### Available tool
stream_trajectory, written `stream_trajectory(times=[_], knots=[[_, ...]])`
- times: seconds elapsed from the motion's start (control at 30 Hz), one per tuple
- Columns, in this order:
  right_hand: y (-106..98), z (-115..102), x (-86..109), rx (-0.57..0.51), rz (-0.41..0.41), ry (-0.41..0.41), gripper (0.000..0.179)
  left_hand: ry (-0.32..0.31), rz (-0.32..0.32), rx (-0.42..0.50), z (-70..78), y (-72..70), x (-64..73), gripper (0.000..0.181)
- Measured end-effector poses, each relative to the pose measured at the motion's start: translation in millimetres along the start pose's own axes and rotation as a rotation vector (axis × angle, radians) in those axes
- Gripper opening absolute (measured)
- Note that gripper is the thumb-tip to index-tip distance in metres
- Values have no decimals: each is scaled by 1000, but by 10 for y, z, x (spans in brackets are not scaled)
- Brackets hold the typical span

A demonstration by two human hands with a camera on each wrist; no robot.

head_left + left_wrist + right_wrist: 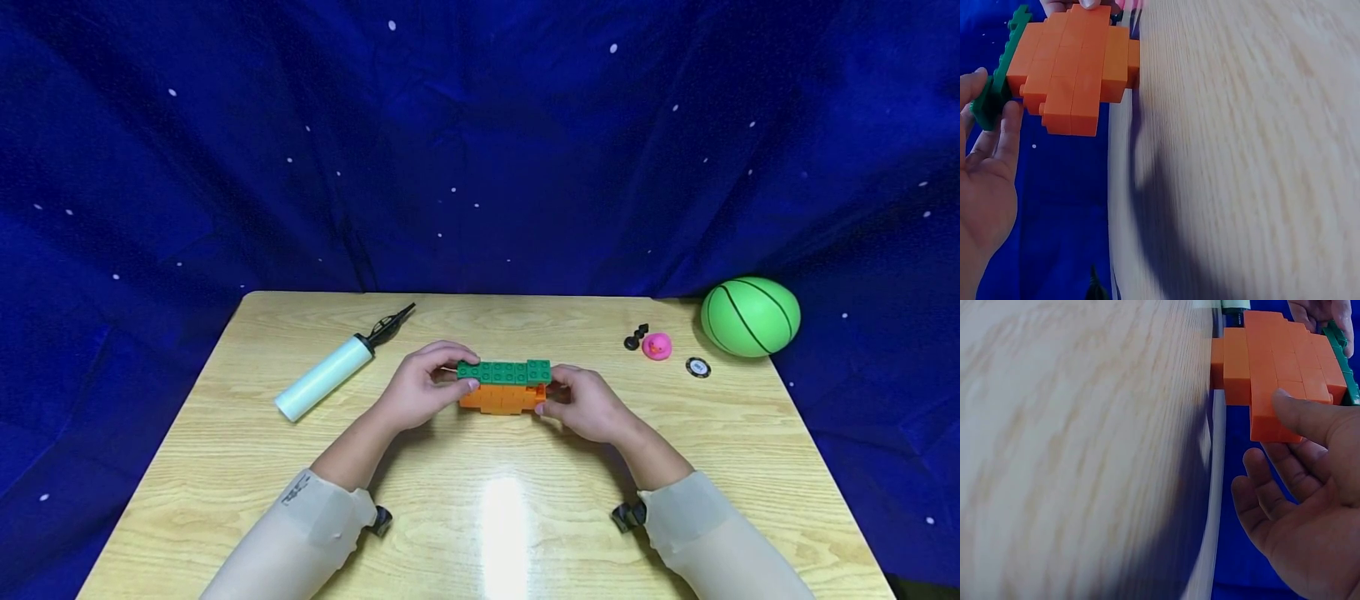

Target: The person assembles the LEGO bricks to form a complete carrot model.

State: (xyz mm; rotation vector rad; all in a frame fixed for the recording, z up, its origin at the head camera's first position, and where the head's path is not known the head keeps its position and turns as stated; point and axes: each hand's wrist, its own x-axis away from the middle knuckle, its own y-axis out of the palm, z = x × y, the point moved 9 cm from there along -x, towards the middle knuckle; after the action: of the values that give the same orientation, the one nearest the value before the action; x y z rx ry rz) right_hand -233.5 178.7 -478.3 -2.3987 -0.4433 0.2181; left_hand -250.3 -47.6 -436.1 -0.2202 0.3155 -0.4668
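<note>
A stepped body of orange building bricks (501, 400) stands in the middle of the table, topped by a row of green building bricks (504, 372). At the row's left end, my left hand (422, 390) pinches the green bricks between thumb and fingers. My right hand (592, 406) grips the right side of the orange body. The right wrist view shows that thumb (1304, 415) on the orange face, with other fingers loosely bent below. From the left wrist, the green strip (1005, 69) runs along the top of the orange bricks, which narrow toward the table.
To the left lies a hand pump (326, 377) with a pale tube and black nozzle end. A small black object (636, 337), a pink rubber duck (657, 347) and a poker chip (698, 367) are at the right. A green ball (751, 317) sits at the back right corner.
</note>
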Motion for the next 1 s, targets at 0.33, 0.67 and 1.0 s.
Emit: stream_trajectory(times=[0.33,0.67,1.0], knots=[[7,1,3,-18,-9,18,35,-52,24,62,-79,-3,3,25],[12,3,-2,-7,0,21,23,-60,47,109,-119,7,13,25],[29,18,1,-19,-12,35,31,-59,79,108,-135,23,32,26]])
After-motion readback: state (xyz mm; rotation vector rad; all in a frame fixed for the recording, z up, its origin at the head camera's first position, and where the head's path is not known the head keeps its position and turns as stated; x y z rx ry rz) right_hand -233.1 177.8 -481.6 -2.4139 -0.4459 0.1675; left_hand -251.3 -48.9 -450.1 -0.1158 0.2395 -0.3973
